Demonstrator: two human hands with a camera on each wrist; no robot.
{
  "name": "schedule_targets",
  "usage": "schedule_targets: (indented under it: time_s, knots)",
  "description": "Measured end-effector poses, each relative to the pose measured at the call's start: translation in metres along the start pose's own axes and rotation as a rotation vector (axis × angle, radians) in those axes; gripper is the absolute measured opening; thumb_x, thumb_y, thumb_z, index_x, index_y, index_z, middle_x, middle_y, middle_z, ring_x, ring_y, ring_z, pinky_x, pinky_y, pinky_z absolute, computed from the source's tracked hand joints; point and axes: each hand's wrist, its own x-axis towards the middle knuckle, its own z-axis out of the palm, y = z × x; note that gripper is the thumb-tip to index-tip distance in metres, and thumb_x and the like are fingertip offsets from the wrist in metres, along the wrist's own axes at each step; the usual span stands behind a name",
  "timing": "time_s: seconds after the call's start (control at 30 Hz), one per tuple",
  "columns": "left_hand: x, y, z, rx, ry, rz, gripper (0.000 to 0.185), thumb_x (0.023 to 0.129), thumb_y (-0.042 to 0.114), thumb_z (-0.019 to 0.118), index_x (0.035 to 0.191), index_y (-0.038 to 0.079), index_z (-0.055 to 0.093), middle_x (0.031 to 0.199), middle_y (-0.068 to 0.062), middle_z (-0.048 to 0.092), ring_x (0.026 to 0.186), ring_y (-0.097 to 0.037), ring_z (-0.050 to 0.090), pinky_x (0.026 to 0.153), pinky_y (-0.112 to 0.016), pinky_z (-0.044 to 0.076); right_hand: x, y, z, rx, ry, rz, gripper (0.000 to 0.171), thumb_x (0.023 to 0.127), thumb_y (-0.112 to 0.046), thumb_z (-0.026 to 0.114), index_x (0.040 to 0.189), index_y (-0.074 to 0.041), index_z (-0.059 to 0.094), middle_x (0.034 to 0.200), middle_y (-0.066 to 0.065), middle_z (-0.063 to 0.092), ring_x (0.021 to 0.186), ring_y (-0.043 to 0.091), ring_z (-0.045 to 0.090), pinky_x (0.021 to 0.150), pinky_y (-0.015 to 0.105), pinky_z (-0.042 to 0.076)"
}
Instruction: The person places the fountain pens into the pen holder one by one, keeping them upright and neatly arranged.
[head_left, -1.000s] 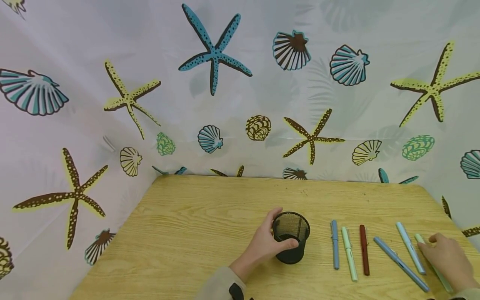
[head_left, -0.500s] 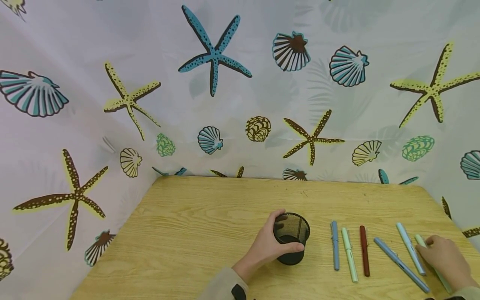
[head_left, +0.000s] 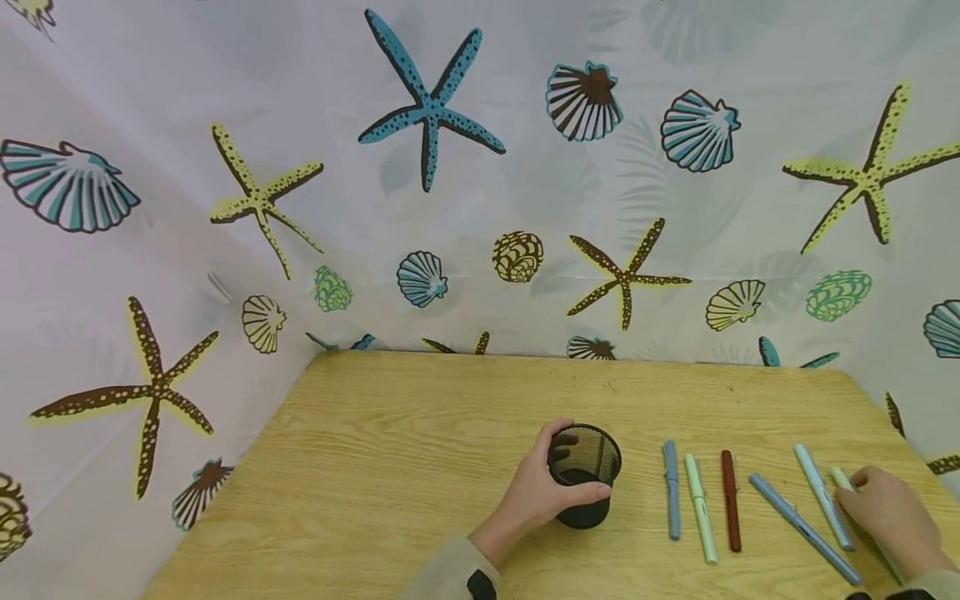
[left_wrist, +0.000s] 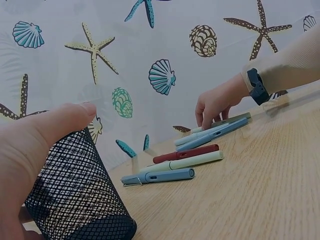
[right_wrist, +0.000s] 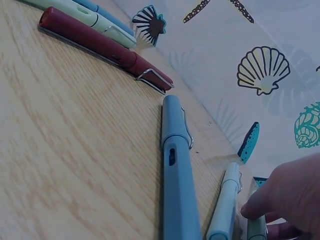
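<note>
From the head view, my left hand [head_left: 534, 493] is wrapped round the black mesh cup [head_left: 583, 475], thumb on the near side and fingers curled about the far rim; the cup stands upright on the wooden table [head_left: 390, 467]; to its right lie six pens in a loose row: a blue pen [head_left: 671, 490], a pale green pen [head_left: 699, 508], a red pen [head_left: 730, 500], a long blue-grey pen [head_left: 802, 527] lying slantwise, a light blue pen [head_left: 821, 496], and a green pen [head_left: 842, 478] at the far right; my right hand [head_left: 892, 515] rests on that last one, fingertips pressing its barrel, though whether they pinch it I cannot tell here; a shell-and-starfish cloth [head_left: 450, 167] hangs behind the table.

From the left wrist, my thumb [left_wrist: 60, 122] lies over the cup's [left_wrist: 75, 195] rim and my palm presses its side, so the grip is firm; the blue pen [left_wrist: 160, 176] lies nearest the cup but apart from it, then the pale green [left_wrist: 187, 161] and the red [left_wrist: 186, 153]; further off my right hand [left_wrist: 216, 102] bends down onto the last pens.

From the right wrist, my fingers [right_wrist: 287, 195] curl down upon the green pen's [right_wrist: 257, 229] tip; the light blue pen [right_wrist: 225, 210] lies just beside it, the blue-grey pen [right_wrist: 175, 170] next, the red pen [right_wrist: 102, 47] beyond.
</note>
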Motion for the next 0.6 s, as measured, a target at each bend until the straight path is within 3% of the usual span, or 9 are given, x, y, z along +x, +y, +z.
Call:
schedule_targets:
  time_s: [0.2,0.4,0.6]
  knots:
    - [0.0000,0.0009,0.0020,0.010,0.010,-0.006,0.080,0.073,0.039,0.078,0.138,0.038,0.031,0.130,0.002,0.044,0.121,-0.025,0.043,0.091,-0.044,0.041,-0.0034,0.0009,-0.0045,0.014,0.032,-0.034,0.042,0.087,-0.018,0.054,0.108,0.018,0.046,0.098,0.033,0.053,0.078,0.037,0.055,0.062,0.045,0.045]
    - [0.0005,0.0001,0.0023,-0.004,0.006,0.004,0.078,0.075,0.037,0.077,0.138,0.037,0.031,0.131,-0.002,0.044,0.121,-0.028,0.042,0.090,-0.044,0.042,-0.0044,0.0020,-0.0082,0.045,0.019,-0.075,0.046,0.088,-0.019,0.050,0.111,0.019,0.042,0.095,0.033,0.056,0.071,0.031,0.056,0.055,0.040,0.045]
    - [-0.0001,0.0011,0.0027,0.007,0.007,0.000,0.079,0.075,0.037,0.078,0.137,0.038,0.031,0.130,0.001,0.044,0.121,-0.028,0.042,0.090,-0.045,0.041,-0.0044,-0.0022,-0.0105,0.054,0.026,-0.064,0.047,0.087,-0.019,0.048,0.114,0.019,0.040,0.097,0.034,0.054,0.071,0.033,0.056,0.054,0.040,0.045]
